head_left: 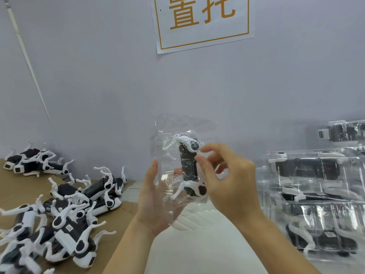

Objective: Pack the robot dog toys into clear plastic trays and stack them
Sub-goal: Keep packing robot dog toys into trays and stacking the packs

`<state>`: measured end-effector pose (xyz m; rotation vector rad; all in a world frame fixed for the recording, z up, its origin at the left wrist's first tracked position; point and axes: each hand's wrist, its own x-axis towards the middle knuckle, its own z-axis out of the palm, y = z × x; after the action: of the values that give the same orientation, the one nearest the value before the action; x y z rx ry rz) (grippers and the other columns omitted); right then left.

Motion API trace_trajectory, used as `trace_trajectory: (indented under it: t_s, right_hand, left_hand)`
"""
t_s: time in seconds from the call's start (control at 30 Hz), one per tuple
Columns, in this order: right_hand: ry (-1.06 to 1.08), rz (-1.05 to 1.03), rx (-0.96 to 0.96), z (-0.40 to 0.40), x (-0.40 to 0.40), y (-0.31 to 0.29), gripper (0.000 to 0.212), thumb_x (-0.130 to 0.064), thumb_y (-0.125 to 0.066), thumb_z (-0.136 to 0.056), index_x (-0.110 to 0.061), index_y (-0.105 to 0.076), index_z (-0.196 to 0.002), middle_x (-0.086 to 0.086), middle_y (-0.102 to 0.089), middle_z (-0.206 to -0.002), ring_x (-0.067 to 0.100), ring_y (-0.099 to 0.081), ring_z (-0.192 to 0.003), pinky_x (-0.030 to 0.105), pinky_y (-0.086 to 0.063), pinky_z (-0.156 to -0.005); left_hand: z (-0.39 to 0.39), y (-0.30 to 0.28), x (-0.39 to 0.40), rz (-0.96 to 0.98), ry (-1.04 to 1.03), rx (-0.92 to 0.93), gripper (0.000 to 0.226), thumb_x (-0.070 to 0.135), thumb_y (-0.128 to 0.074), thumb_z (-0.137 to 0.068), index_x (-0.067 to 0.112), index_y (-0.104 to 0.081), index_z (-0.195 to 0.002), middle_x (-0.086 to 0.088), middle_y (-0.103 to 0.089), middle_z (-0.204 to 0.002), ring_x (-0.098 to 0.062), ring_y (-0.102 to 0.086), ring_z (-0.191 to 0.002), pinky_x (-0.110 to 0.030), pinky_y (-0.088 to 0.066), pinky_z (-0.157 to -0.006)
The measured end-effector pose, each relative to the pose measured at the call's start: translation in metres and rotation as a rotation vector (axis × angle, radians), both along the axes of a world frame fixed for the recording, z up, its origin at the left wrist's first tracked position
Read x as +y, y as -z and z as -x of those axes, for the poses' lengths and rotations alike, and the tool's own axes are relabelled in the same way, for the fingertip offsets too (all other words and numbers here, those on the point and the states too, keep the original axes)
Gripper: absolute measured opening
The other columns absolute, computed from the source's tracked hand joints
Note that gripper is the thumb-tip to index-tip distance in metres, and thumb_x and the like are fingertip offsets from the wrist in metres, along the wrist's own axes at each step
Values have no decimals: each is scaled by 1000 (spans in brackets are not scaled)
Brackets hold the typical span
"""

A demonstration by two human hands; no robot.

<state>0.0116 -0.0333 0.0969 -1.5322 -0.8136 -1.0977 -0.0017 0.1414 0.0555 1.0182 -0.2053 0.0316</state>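
A clear plastic tray (167, 155) is held upright in front of me, above the table. A black and white robot dog toy (187, 165) sits inside it, its legs pointing left. My left hand (154, 198) supports the tray from behind and below, fingers straight against the plastic. My right hand (225, 178) is at the tray's right side, thumb and fingers pinching the white part of the toy. A pile of several loose robot dog toys (65, 216) lies on brown cardboard at the left. A stack of filled clear trays (316, 194) stands at the right.
A smaller group of toys (33, 163) lies at the far left by the wall. Another filled tray (347, 131) sits behind the stack at the far right. A white sign with orange characters (201, 20) hangs on the grey wall. The white table surface (197, 244) lies below my hands.
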Motion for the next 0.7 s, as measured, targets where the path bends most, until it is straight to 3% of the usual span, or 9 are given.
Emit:
trace_trajectory:
  t_s: [0.03,0.1,0.17,0.2,0.53,0.7]
  right_hand:
    - [-1,-16,17,0,-1,-1,12,-24,-69,-89,-21,-66,-100,-14,-60,-67,4,-59,-66,10,-43,-63]
    - [27,-5,32,-2,-3,-2,18,-22,-71,-89,-22,-66,-106,-14,-59,-72,7,-59,-69,9,-43,-65]
    - [79,29,27,-4,-5,-2,17,-14,-74,-88,-20,-70,-103,-11,-60,-78,6,-58,-73,7,-42,-67]
    - [94,40,27,-5,-5,-2,16,-12,-74,-88,-19,-71,-101,-11,-60,-81,4,-57,-75,6,-41,-68]
    - [102,71,29,-4,-5,-1,15,-9,-74,-87,-18,-70,-99,-12,-58,-83,5,-57,-76,6,-41,-69]
    - [90,87,98,-6,-8,-3,14,-13,-75,-87,-21,-73,-98,-16,-59,-83,3,-58,-77,5,-40,-68]
  left_hand:
    - [1,0,-1,-17,-10,1,89,72,-79,-63,9,-69,-125,-22,-58,-137,-42,-53,-127,-56,-33,-116]
    - [2,-1,-4,-57,-30,4,81,69,-86,-52,10,-77,-107,-19,-68,-120,-38,-66,-108,-51,-53,-96]
    - [3,-3,-7,-72,-7,8,75,67,-89,-48,12,-79,-99,-16,-73,-109,-33,-72,-95,-44,-59,-76]
    - [4,-3,-7,-78,6,7,73,66,-89,-48,12,-79,-97,-16,-73,-108,-32,-73,-93,-42,-59,-74]
    - [7,-8,-9,-131,-1,16,69,68,-85,-54,14,-78,-97,-17,-72,-114,-34,-71,-103,-47,-59,-83]
    - [8,-10,-7,-141,10,21,70,63,-86,-59,12,-78,-105,-18,-73,-108,-32,-73,-93,-42,-59,-77]
